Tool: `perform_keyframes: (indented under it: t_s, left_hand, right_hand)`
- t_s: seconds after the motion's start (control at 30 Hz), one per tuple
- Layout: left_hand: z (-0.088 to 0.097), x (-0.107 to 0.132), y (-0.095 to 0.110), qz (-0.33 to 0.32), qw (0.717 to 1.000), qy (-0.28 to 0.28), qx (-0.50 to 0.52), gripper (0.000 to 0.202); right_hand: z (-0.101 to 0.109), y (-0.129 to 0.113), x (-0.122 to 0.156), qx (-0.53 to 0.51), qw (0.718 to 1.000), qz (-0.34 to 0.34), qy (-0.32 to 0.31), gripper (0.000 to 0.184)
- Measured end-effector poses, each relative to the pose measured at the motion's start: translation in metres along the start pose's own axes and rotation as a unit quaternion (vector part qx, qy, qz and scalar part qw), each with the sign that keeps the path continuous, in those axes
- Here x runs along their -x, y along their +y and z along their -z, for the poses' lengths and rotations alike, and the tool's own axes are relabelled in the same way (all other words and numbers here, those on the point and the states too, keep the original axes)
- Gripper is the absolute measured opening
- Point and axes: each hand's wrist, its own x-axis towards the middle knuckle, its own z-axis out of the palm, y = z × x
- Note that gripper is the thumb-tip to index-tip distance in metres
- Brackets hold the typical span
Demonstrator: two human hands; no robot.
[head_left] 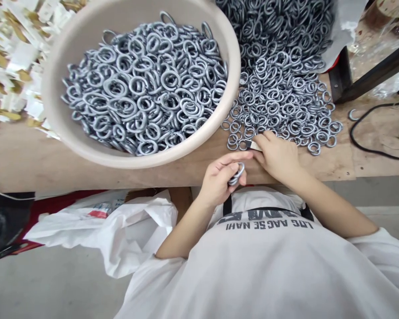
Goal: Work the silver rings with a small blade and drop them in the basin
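My left hand (217,179) is raised above the table edge, its fingers closed on a grey metal split ring (236,174). My right hand (275,156) rests at the edge of a spread of loose grey metal rings (282,104), touching several of them. Its fingers pinch a small flat object with a pale body and dark tip (254,145), possibly a tool. A beige round basin (51,88) stands to the left, heaped with similar rings (142,88). The two hands are close together, with a narrow gap between them.
The wooden tabletop (326,166) ends just past my hands. A lone ring (352,115) and a black cable (362,137) lie at the right. Black metal bars (369,75) stand at the back right. Pale packets (16,66) lie at the far left, and a white plastic bag (129,226) sits below the table.
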Motion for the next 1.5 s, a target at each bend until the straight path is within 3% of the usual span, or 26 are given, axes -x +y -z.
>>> perform_keyframes:
  t_s: [0.1,0.2,0.27,0.33,0.43,0.6,0.67,0.8,0.9,1.1,1.17,1.23,1.3,1.5]
  left_hand:
    - [0.004,-0.005,0.005,-0.010,0.997,0.061,0.047,0.021]
    - [0.001,-0.010,0.003,-0.010,0.995,0.086,0.052,0.032]
    - [-0.005,-0.012,-0.002,-0.022,0.996,0.084,0.002,0.041]
    - [-0.013,-0.014,-0.009,-0.041,0.995,0.060,-0.064,0.045]
    - [-0.024,-0.016,-0.019,-0.048,0.993,0.019,-0.102,0.048]
    - [-0.035,-0.016,-0.021,-0.018,0.999,0.019,-0.044,0.049]
    - [-0.039,-0.015,-0.018,0.003,0.999,0.019,-0.027,0.049]
    - [-0.046,-0.015,-0.013,0.036,0.997,0.060,0.035,0.047]
    - [-0.048,-0.015,-0.013,0.037,0.996,0.077,0.039,0.048]
    - [-0.046,-0.013,-0.014,0.062,0.997,0.024,0.037,0.051]
    - [-0.045,-0.013,-0.012,0.066,0.996,0.025,0.054,0.050]
    - [-0.045,-0.013,-0.011,0.065,0.995,0.035,0.066,0.050]
    - [-0.046,-0.013,-0.010,0.068,0.994,0.050,0.068,0.051]
    - [-0.048,-0.012,-0.010,0.074,0.993,0.070,0.063,0.050]
  right_hand:
    - [0.002,-0.002,-0.003,0.002,1.000,-0.017,0.003,0.026]
    - [0.009,0.003,0.001,-0.160,0.987,-0.014,0.028,0.022]
    - [0.013,0.005,0.006,-0.331,0.943,-0.003,0.013,0.024]
    - [0.016,0.002,0.012,-0.488,0.872,-0.012,-0.006,0.022]
    - [0.017,-0.005,0.020,-0.616,0.786,-0.050,0.000,0.027]
    - [0.010,-0.009,0.027,-0.676,0.735,-0.048,-0.017,0.033]
    - [0.005,-0.005,0.027,-0.669,0.741,-0.051,-0.005,0.033]
    - [0.000,0.002,0.026,-0.586,0.805,-0.037,0.079,0.035]
    - [0.001,0.001,0.028,-0.541,0.837,-0.021,0.084,0.041]
    - [0.003,-0.002,0.027,-0.610,0.792,-0.026,-0.033,0.031]
    - [0.002,0.000,0.027,-0.557,0.831,-0.005,0.015,0.032]
    - [0.001,0.002,0.030,-0.443,0.891,0.035,0.093,0.035]
    - [0.001,0.004,0.035,-0.335,0.930,0.079,0.128,0.040]
    - [0.007,0.001,0.042,-0.237,0.958,0.116,0.114,0.045]
